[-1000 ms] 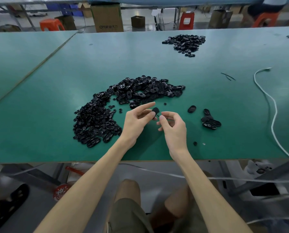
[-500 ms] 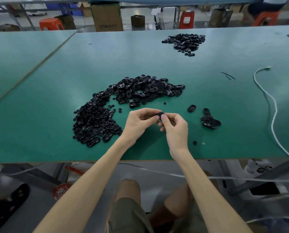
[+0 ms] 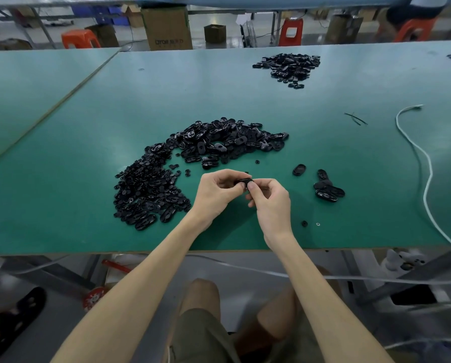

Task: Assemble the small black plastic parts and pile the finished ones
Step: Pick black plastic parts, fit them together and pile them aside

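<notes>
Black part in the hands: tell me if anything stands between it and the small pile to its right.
Nothing visible does. The black part, pinched by left hand and right hand, has only bare table toward the small pile; a lone oval piece lies beyond that path.

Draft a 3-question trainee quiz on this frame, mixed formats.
1. True or false: the left hand and right hand both pinch one small black plastic part over the green table.
2. The small cluster of parts lies: A) left of the hands, B) right of the hands, C) at the table's far edge.
3. Fill in: a white ___ snakes across the table's right side.
Key: 1 true; 2 B; 3 cable.
</notes>
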Motion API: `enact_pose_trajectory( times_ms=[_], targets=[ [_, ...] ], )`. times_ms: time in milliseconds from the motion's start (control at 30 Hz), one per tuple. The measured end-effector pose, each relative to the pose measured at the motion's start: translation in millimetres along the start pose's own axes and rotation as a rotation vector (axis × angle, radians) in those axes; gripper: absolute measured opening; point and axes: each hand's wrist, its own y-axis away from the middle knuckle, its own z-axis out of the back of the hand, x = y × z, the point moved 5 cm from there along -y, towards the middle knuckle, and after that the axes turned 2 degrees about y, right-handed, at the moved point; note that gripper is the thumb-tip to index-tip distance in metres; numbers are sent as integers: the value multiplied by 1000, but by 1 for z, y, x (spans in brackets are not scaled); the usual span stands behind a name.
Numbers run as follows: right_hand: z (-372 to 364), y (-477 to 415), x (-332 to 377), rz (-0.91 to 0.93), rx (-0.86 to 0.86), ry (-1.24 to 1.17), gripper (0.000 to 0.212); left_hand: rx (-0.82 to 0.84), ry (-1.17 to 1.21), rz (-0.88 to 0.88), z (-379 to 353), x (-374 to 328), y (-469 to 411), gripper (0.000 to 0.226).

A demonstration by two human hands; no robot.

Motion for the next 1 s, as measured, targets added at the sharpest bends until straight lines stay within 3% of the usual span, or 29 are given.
enact_pose_trajectory(
  times_ms=[1000],
  targets=[
    [2,1,1,-10,-27,-44,6,54,55,-12,0,1,0,20]
  ],
)
